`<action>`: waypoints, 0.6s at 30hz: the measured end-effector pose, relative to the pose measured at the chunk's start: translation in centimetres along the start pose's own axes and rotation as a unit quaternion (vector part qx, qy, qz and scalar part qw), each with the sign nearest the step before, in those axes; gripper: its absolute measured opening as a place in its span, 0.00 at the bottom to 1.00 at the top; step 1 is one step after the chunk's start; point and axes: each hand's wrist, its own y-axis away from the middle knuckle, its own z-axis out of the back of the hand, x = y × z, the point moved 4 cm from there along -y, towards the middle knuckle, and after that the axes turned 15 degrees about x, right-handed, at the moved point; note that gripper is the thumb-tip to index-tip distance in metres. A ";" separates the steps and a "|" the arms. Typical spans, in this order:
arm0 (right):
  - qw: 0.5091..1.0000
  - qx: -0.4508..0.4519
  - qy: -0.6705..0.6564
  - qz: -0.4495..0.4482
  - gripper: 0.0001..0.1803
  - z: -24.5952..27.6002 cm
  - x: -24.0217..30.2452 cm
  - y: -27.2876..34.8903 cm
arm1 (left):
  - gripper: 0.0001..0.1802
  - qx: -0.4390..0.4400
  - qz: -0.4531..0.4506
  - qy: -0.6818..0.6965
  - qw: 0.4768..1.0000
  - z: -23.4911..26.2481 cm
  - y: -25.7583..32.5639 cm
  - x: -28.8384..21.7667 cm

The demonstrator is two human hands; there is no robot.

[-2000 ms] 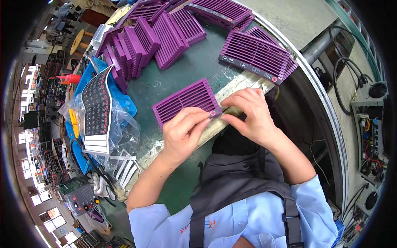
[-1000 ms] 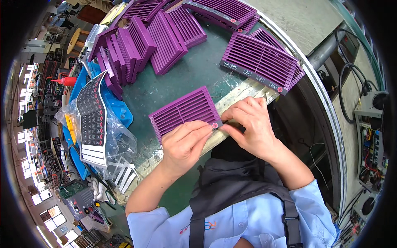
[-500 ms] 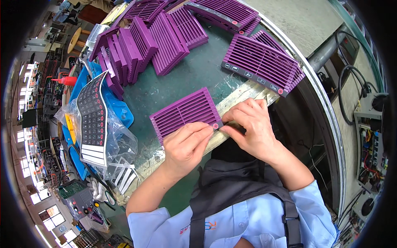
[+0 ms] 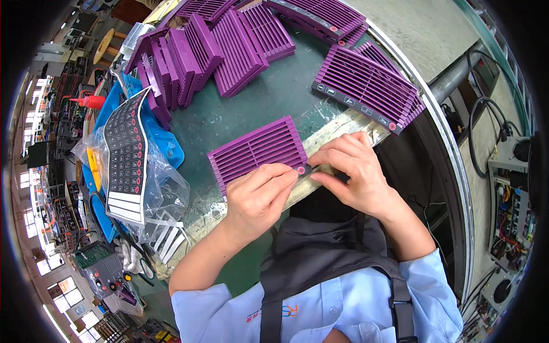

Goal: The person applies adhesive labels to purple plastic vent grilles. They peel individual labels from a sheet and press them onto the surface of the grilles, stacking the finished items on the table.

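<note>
A purple slatted vent panel (image 4: 257, 147) lies flat at the table's front edge, before me. Along its near edge runs a dark label strip (image 4: 307, 170) with a red round mark at its right end; most of it is hidden behind my fingers. My left hand (image 4: 260, 194) is closed in a pinch on this strip, just left of the mark. At the panel's right corner is my right hand (image 4: 357, 174), its index finger and thumb apart around the strip's end. Whether those fingertips touch it is hard to tell.
More purple vent panels (image 4: 240, 54) stand and lean at the back left. Labelled panels (image 4: 366, 86) are stacked at the right edge. On the left, a sheet of dark labels (image 4: 127, 154) rests on plastic film over a blue tray (image 4: 171, 150). White backing strips (image 4: 168, 243) lie nearby.
My right thumb and index finger have parted slightly and shifted a little right of the panel's corner. My left hand keeps its pinch. The whole view has shifted slightly.
</note>
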 end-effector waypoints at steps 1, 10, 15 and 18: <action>1.000 -0.002 0.001 0.010 0.13 -0.1 0.1 -0.2 | 0.11 0.001 0.001 -0.001 1.000 0.0 0.0 0.0; 1.000 -0.024 -0.009 0.009 0.11 -0.6 0.0 -0.7 | 0.11 0.031 0.022 0.014 0.999 0.6 0.1 -0.2; 1.000 -0.018 -0.001 -0.020 0.11 -0.5 0.3 -0.7 | 0.10 0.065 0.088 0.053 0.993 2.5 1.3 0.0; 1.000 -0.022 0.002 -0.016 0.11 -0.4 0.4 -0.8 | 0.09 0.064 0.080 0.016 0.995 3.3 1.8 0.1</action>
